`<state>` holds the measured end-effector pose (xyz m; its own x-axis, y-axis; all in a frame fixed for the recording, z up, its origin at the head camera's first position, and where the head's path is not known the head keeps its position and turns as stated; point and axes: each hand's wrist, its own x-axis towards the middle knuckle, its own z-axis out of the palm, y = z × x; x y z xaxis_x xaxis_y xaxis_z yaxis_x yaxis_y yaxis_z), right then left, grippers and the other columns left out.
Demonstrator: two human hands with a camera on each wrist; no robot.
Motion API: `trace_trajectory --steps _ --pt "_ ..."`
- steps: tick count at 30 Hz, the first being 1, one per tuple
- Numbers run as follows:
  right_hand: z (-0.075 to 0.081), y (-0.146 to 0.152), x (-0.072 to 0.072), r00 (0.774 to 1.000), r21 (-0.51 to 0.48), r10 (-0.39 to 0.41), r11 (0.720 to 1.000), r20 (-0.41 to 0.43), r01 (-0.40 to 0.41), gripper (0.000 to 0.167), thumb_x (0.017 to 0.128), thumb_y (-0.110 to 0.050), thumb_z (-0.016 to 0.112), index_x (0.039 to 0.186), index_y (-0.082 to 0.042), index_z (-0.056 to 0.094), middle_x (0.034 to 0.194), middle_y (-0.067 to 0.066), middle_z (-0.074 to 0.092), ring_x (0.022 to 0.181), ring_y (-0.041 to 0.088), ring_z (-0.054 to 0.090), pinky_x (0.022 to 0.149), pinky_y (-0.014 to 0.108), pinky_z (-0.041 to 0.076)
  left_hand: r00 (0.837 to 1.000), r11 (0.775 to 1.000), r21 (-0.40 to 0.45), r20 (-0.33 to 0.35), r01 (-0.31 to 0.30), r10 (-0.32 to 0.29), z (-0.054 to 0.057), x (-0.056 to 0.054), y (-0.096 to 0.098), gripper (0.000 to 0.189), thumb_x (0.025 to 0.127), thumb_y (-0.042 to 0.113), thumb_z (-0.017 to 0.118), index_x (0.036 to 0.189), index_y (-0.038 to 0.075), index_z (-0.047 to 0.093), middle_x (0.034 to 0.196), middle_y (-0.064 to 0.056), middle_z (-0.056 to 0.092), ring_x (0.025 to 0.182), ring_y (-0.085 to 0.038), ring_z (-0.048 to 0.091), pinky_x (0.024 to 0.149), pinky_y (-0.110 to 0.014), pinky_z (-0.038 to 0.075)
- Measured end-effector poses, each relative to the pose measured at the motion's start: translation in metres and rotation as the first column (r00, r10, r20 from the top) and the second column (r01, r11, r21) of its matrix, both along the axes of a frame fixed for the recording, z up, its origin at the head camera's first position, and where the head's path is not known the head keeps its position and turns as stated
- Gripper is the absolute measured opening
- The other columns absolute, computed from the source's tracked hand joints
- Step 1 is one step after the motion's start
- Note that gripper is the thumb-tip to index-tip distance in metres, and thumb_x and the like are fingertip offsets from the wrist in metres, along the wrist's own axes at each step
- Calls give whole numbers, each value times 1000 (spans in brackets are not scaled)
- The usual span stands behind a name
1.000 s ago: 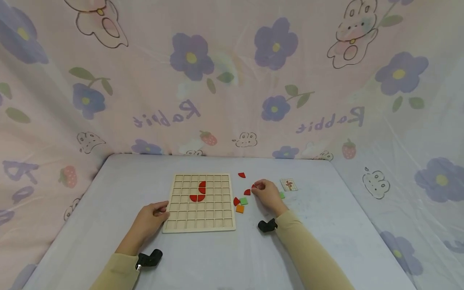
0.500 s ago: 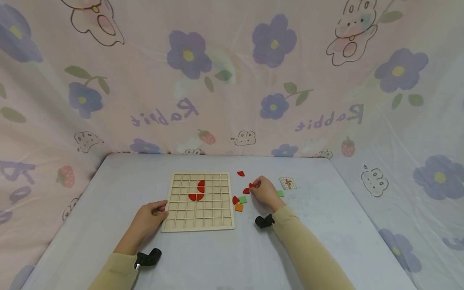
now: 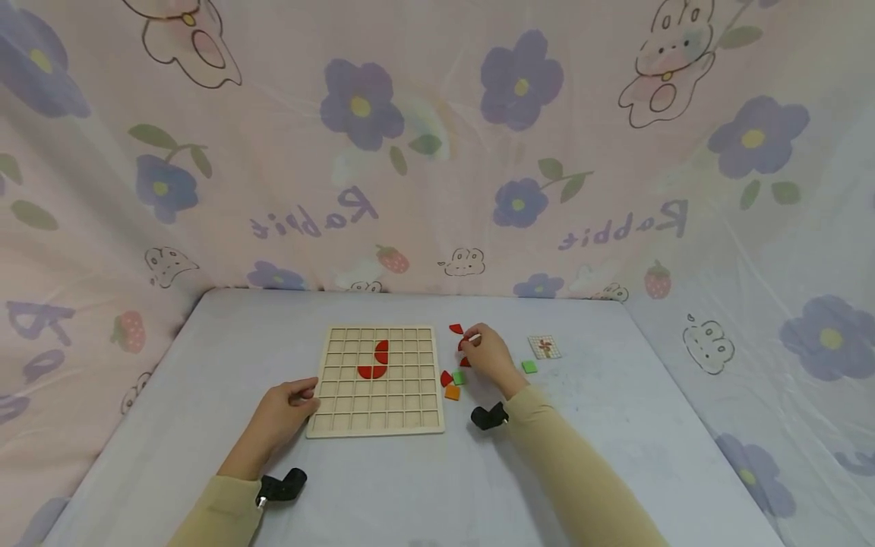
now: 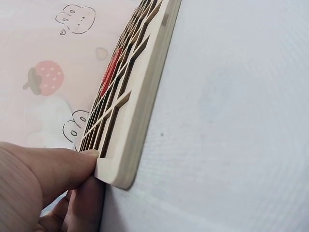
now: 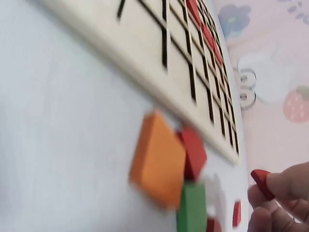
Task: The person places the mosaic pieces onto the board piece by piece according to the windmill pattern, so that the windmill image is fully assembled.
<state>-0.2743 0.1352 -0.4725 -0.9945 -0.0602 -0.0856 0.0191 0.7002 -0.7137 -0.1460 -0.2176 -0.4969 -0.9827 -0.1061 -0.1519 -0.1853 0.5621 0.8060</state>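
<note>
A square wooden grid board (image 3: 376, 435) lies on the table with several red quarter-circle pieces (image 3: 372, 372) set in its cells. My left hand (image 3: 273, 418) holds the board's left edge; in the left wrist view the thumb rests at the rim and the fingers are partly hidden below it. To the right of the board, my right hand (image 3: 491, 357) pinches a red quarter-circle piece (image 5: 261, 181) between thumb and fingertips, raised above the table. Beneath and around that hand lie loose red pieces (image 3: 456, 328), a green square (image 3: 458, 377) and an orange square (image 3: 453, 393).
Farther right are another green square (image 3: 529, 367) and a small pattern card (image 3: 544, 347) printed with a grid and a red-brown figure. A white cloth (image 3: 615, 425) covers the table, and a printed curtain (image 3: 424, 190) hangs behind it.
The right hand has moved left and slightly away with the red piece, uncovering the green square near the card. The left hand stays at the board's edge.
</note>
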Motion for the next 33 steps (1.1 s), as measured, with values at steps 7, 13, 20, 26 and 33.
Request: trace_trajectory --steps 7,13,20,26,33 --pt "-1 -45 9 993 -121 108 986 -38 -112 18 94 -21 61 108 -9 59 85 6 60 63 20 56 53 32 48 1000 1000 8 1 -6 6 -1 0 -1 46 91 11 65 134 0 55 111 -12 58 95 -21 57 78 -35 48" --pt "-6 -77 16 986 -205 163 965 -30 -166 13 94 -22 62 103 -13 60 85 2 61 69 18 58 59 32 48 1000 1000 7 6 -11 11 -4 -1 -3 46 92 13 65 135 1 55 112 -11 58 97 -21 57 79 -35 47" --pt "-10 -97 17 986 -186 161 968 -49 -167 14 94 -22 63 102 -12 61 83 0 61 72 17 56 62 31 46 1000 1000 -1 -20 -4 4 -5 -5 -2 45 91 13 66 134 2 56 110 -10 59 94 -20 56 78 -34 46" --pt "-10 -105 18 988 -128 147 980 -53 -152 13 92 -22 66 98 -12 61 81 0 60 71 17 55 62 31 45 1000 1000 3 -27 -5 5 -5 -4 -2 45 91 11 66 133 2 57 109 -10 59 93 -20 55 77 -33 46" --pt "-12 -108 19 990 -48 122 991 -75 -126 12 92 -23 66 94 -12 61 80 -1 59 71 16 54 64 32 45 1000 1000 21 -16 -17 17 -5 -5 -2 45 91 11 66 133 2 57 109 -10 59 93 -20 55 77 -34 46"
